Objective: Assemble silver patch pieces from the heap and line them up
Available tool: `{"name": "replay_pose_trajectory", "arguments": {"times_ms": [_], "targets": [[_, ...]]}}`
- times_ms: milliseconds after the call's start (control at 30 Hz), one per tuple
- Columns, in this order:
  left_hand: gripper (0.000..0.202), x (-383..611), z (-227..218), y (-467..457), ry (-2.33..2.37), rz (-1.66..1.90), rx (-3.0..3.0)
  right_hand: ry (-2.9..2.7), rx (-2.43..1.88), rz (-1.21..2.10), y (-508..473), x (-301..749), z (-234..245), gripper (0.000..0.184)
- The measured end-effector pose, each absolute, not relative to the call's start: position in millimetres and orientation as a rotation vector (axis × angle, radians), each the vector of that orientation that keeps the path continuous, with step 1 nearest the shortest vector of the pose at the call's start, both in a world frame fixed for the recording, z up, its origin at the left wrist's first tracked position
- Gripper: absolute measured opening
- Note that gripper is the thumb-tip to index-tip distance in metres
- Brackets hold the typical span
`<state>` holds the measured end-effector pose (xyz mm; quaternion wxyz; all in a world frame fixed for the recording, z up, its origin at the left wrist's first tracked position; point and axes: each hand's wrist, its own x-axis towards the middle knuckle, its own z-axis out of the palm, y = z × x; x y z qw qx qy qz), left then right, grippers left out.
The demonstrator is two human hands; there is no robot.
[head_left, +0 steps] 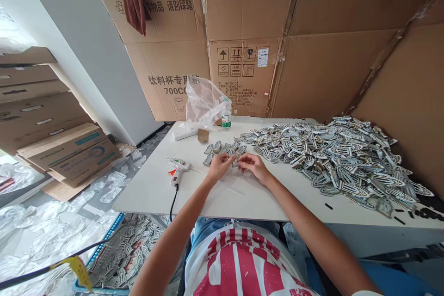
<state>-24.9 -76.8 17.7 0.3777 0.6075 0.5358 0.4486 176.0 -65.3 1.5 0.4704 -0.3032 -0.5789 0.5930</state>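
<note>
Just past the near edge of the white counter, the left hand and the right hand met, fingertips of both pinched on one small silver piece held between them, low over the counter top. Whether the piece touched the surface could not be told (it was too small in the view). Both forearms reached forward from the person's lap, bare to the elbow.

Directly behind the hands lay a short row of silver pieces of the same kind, set side by side. To the right of that spread a large heap of silver pieces, covering most of the right half of the counter up to the cardboard wall. To the left of the left hand lay a white glue gun with an orange trigger, its black cord running off the near edge.

Farther back stood a small bottle beside a crumpled clear plastic bag, with a white power strip just in front of the bag. A brown cloth hung over the top edge of the cardboard. On the floor at the left sat a blue-edged basket holding more pieces.
</note>
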Motion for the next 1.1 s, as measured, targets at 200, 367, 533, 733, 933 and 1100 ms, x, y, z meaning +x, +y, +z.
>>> {"name": "replay_pose_trajectory", "arguments": {"times_ms": [200, 367, 533, 733, 933, 1100], "targets": [[0.061, -24.8, 19.2, -77.8, 1.463, 1.166, 1.683, -1.283, -0.762, 1.541, -66.9, 173.4, 4.7, 0.042], [0.056, -24.8, 21.6, -78.6, 1.459, 1.156, 1.663, -1.237, -0.758, 1.542, -66.5, 174.0, 6.4, 0.042], [0.052, -25.3, 22.2, -79.6, 1.419, 1.147, 1.620, -1.238, -0.763, 1.531, -65.3, 174.6, 5.0, 0.044], [0.049, -27.1, 21.2, -75.1, 1.360, 1.159, 1.568, -1.251, -0.735, 1.572, -67.6, 175.0, 8.6, 0.039], [0.039, -77.8, 56.7, -45.4, 1.682, 1.194, 1.582, -1.220, -0.718, 1.599, -65.2, 178.7, 10.0, 0.032], [0.028, -132.9, 95.7, -25.2, 2.006, 0.877, 1.799, -1.137, -0.746, 1.450, -59.5, 180.1, 6.0, 0.035]]}}
